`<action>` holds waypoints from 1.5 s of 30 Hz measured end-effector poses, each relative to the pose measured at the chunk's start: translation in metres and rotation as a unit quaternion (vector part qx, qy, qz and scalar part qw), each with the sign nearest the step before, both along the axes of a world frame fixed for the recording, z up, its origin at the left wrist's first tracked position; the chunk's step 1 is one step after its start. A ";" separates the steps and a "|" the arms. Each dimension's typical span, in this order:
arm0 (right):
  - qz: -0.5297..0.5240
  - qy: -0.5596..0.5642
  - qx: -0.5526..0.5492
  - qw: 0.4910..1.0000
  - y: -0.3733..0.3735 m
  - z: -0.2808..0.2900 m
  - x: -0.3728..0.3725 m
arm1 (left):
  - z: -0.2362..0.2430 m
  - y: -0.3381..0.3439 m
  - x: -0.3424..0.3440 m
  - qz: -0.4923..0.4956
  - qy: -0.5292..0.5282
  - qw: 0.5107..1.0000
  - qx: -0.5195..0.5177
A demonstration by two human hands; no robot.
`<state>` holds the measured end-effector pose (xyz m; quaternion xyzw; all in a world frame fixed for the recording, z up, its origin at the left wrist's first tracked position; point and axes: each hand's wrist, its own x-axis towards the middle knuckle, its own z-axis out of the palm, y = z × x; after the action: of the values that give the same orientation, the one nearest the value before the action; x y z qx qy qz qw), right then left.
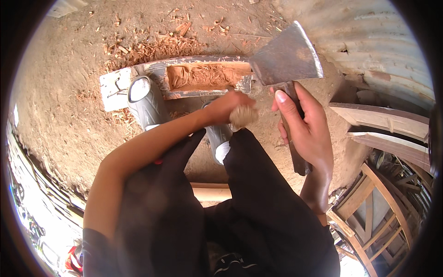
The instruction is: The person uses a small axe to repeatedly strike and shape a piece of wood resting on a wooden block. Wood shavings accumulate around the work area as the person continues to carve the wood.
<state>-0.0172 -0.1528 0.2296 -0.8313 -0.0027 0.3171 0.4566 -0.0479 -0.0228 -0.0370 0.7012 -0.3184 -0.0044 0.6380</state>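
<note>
My right hand (302, 124) grips the dark handle of an axe, its broad grey metal blade (286, 55) raised at upper right. My left hand (228, 104) is closed on a light wooden piece with a frayed round end (243, 116), near my knee. Beyond it a long grey-painted wooden piece (161, 64) lies on the ground, its carved recess (207, 76) showing orange wood and shavings. My left shoe (147, 106) rests against this piece near its pale left end; my other shoe (217, 141) is partly hidden under my left hand.
Wood shavings (161, 44) litter the dirt ground (69, 92). A corrugated metal wall (374, 41) rises at upper right. Wooden boards (383, 120) and curved wooden frames (369, 207) stand at the right. Under my legs lies a pale wooden edge (210, 189).
</note>
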 end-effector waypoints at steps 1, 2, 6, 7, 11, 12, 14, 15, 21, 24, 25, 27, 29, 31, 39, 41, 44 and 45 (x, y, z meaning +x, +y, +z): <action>-0.002 -0.005 0.004 1.000 0.001 0.000 0.000 | -0.005 0.002 0.011 0.034 0.050 0.997 -0.053; -0.002 -0.010 0.008 1.000 0.003 0.000 0.000 | -0.011 0.008 0.014 0.094 0.105 0.990 -0.019; -0.028 0.005 0.026 0.999 -0.014 -0.011 0.002 | 0.060 0.036 0.052 0.252 0.323 0.908 0.090; -0.026 0.015 0.023 0.999 -0.013 -0.011 0.002 | 0.056 0.042 0.053 0.256 0.360 0.897 -0.002; -0.023 0.044 0.012 0.999 -0.013 -0.019 -0.002 | 0.071 0.050 0.045 0.201 0.484 0.850 0.056; -0.018 0.048 0.010 0.999 -0.014 -0.021 -0.003 | 0.078 0.050 0.044 0.206 0.484 0.849 0.053; 0.015 0.059 -0.003 0.998 -0.018 -0.024 -0.003 | 0.086 0.046 0.043 0.212 0.487 0.846 0.051; 0.031 0.064 -0.011 0.997 -0.019 -0.025 -0.002 | 0.090 0.044 0.044 0.213 0.490 0.844 0.051; 0.067 -0.109 -0.002 0.992 -0.005 -0.005 0.005 | 0.100 0.038 0.046 0.197 0.462 0.858 0.106; 0.068 -0.173 0.027 0.982 0.007 0.017 0.004 | 0.102 0.036 0.046 0.180 0.439 0.871 0.124; 0.070 -0.197 0.039 0.977 0.011 0.017 0.003 | 0.098 0.038 0.045 0.174 0.437 0.874 0.124; 0.079 -0.236 0.030 0.968 0.014 0.009 0.000 | 0.071 0.037 0.044 0.177 0.392 0.899 0.085; 0.141 -0.258 -0.029 0.955 0.017 -0.029 0.000 | 0.030 0.036 0.038 0.183 0.322 0.928 0.030; 0.192 -0.302 -0.094 0.929 0.004 -0.072 0.005 | 0.037 0.029 0.046 0.130 0.274 0.953 0.005; 0.083 -0.078 0.008 0.993 0.009 -0.043 0.004 | 0.010 0.018 -0.008 -0.047 -0.011 0.997 0.054; 0.057 -0.032 0.014 0.998 0.009 -0.038 0.006 | 0.009 0.014 -0.009 -0.070 -0.013 0.994 0.087; 0.030 0.006 0.008 1.000 0.005 -0.036 0.009 | 0.012 0.018 0.008 0.035 -0.037 0.988 0.146; 0.026 0.018 0.006 0.999 0.007 -0.034 0.009 | 0.006 0.025 0.024 0.101 -0.076 0.968 0.217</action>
<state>-0.0084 -0.1461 0.1953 -0.8222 -0.0176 0.3438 0.4533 -0.0240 0.0022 -0.0306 0.8496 -0.2848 0.0444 0.4417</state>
